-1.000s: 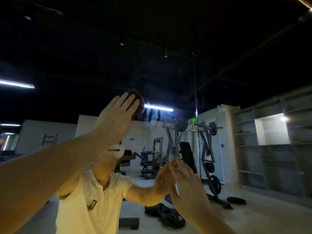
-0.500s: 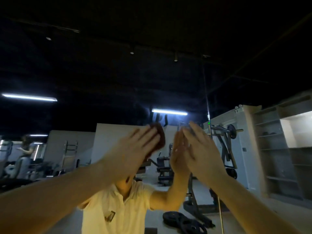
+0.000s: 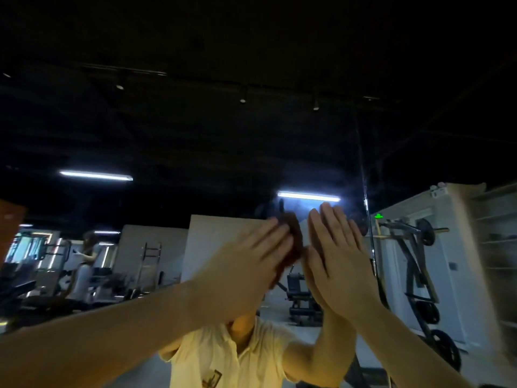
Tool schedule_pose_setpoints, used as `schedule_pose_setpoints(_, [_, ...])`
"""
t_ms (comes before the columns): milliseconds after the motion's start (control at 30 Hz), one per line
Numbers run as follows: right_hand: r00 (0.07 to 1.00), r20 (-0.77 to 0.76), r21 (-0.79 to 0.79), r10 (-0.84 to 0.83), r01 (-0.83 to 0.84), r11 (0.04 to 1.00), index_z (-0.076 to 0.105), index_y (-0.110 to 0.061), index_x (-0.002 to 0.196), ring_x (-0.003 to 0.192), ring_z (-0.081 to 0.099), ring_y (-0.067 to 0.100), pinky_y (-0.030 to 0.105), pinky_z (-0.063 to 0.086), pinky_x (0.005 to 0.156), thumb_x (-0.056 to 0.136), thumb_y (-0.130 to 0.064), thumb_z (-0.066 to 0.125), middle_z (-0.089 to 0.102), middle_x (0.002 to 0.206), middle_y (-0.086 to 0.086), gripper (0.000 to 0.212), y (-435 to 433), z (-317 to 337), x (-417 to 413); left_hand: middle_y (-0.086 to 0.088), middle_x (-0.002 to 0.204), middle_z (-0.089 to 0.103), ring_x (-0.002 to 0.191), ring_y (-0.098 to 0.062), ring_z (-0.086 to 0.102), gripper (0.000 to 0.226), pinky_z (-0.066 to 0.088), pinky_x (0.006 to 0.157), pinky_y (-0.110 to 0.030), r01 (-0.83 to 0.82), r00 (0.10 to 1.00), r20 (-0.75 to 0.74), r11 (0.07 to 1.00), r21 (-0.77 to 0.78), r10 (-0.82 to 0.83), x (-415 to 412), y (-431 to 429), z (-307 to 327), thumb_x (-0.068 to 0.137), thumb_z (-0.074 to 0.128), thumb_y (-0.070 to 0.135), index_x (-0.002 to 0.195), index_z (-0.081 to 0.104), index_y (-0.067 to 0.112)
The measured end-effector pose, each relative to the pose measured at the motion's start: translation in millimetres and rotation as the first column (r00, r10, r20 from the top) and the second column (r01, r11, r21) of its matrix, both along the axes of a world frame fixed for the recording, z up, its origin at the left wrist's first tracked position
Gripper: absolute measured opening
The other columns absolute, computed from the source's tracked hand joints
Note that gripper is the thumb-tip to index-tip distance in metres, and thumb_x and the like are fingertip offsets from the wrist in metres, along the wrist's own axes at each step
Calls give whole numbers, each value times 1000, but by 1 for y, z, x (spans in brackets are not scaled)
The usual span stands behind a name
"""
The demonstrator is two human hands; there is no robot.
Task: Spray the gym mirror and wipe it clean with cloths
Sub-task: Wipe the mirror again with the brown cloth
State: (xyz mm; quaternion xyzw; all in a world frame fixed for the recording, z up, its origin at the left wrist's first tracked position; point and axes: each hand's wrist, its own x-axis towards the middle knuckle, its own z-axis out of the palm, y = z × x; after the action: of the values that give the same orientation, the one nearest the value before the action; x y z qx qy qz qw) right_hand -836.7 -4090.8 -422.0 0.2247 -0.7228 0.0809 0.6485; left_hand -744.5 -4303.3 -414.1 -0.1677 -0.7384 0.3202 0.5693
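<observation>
The gym mirror (image 3: 195,135) fills the view and reflects me in a pale yellow shirt. My left hand (image 3: 251,264) lies flat against the glass with straight fingers, pressing a dark brown cloth (image 3: 295,239) whose edge shows past the fingertips. My right hand (image 3: 335,256) is just to the right of it, also flat on the glass with fingers straight and meeting its own reflection. Whether a cloth lies under the right palm is hidden. No spray bottle is in sight.
A vertical seam (image 3: 363,191) between mirror panels runs just right of my right hand. The glass reflects a plate-loaded machine (image 3: 414,261) at the right, benches in the middle, and another person (image 3: 86,256) far left. Shelving stands at the right edge.
My right hand has risen from low down to beside the left. The left hand with the brown cloth has slid down and to the right. The hands now sit side by side.
</observation>
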Motion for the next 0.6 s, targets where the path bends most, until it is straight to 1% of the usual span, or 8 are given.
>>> schedule_pose_setpoints(67, [1000,-3,1,0,0,1000,9,-21,164,160,-6,17,47,6,129,109,-48,10,2,173,2,61,0,0,-1,-11,167,26,157,-30,17,73,4,124,-52,-103,993,42,983,-155,111,0,-13,3,94,52,42,157,27,17])
schedule_pose_setpoints(100, [1000,-9,-2,-5,5,1000,10,-20,164,160,-5,18,47,6,128,109,-47,9,3,173,3,61,0,-1,-2,-8,169,12,158,-27,5,72,-5,123,-50,-147,985,69,978,-145,159,1,-16,17,97,43,42,159,14,20])
schedule_pose_setpoints(167, [1000,-20,1,-19,19,1000,13,-18,164,160,-2,20,48,9,127,109,-48,6,7,173,5,63,0,0,-3,-6,172,5,159,-22,1,68,-6,126,-44,-146,989,-8,989,33,146,3,-16,59,101,32,40,161,4,22])
schedule_pose_setpoints(267, [999,-18,7,-37,37,999,18,-15,164,160,4,23,54,16,126,109,-48,3,11,172,9,65,0,1,-4,-10,174,16,160,-25,13,60,10,132,-43,-61,990,-100,952,299,94,5,-13,122,111,28,36,165,14,15])
schedule_pose_setpoints(367, [999,-11,9,-31,31,999,15,-16,164,160,1,22,54,16,127,109,-50,2,9,173,7,66,0,0,-5,-13,173,15,161,-28,11,59,11,131,-44,65,990,-144,879,473,4,-2,16,134,112,25,34,165,14,11])
schedule_pose_setpoints(400, [1000,-13,7,-22,22,1000,14,-17,165,160,0,21,52,14,127,109,-50,2,7,173,7,66,0,0,-5,-13,173,15,161,-29,10,60,11,131,-45,75,989,-146,884,462,-7,-8,27,123,111,24,34,165,14,11])
schedule_pose_setpoints(467, [1000,-20,12,-17,17,1000,13,-18,164,160,-3,19,50,9,127,109,-49,5,5,173,5,64,1,-1,-4,-13,172,20,160,-29,14,63,12,131,-47,57,993,-120,955,291,-23,-18,34,82,105,25,36,164,20,12])
schedule_pose_setpoints(600, [999,-31,-4,21,-22,1000,11,-18,163,160,-3,17,47,7,128,110,-46,12,5,173,4,60,-1,-3,-2,-10,162,41,152,-28,36,62,19,123,-48,83,996,-5,993,-79,-84,-10,5,26,96,52,35,155,43,16])
